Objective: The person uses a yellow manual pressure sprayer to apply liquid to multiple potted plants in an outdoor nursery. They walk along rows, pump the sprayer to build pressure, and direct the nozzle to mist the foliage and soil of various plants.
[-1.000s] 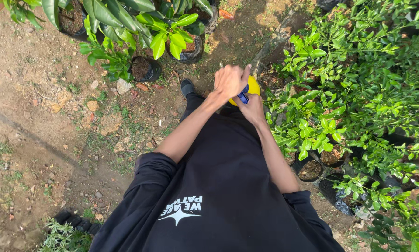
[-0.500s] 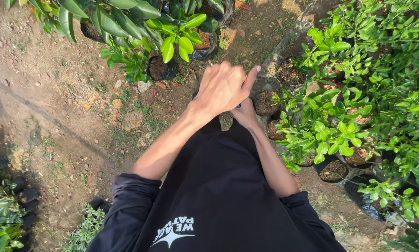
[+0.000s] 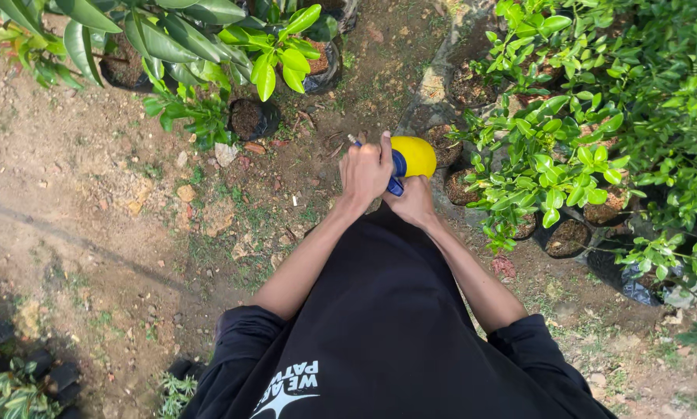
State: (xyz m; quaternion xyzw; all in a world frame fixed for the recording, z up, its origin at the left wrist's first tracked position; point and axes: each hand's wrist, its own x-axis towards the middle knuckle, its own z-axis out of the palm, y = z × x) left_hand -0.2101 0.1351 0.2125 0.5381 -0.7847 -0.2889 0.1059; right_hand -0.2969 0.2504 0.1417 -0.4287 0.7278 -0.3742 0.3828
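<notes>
Both hands are on the round yellow plastic spray bottle [image 3: 415, 155], held out front over the dirt. Left hand [image 3: 366, 167] has its fingers wrapped around the blue top; right hand [image 3: 413, 201] cups it from underneath. Looks mid-prep, nothing visibly sprayed yet. Potted green seedlings in black bags [image 3: 551, 185] crowd the right side, close by.

Seen from above, a person in a black shirt holds a yellow spray bottle [image 3: 413, 155] with a blue top. The left hand [image 3: 365, 169] grips the top; the right hand [image 3: 413, 202] supports it below. Potted green plants [image 3: 550, 167] stand just beside, on bare dirt ground [image 3: 92, 209].
</notes>
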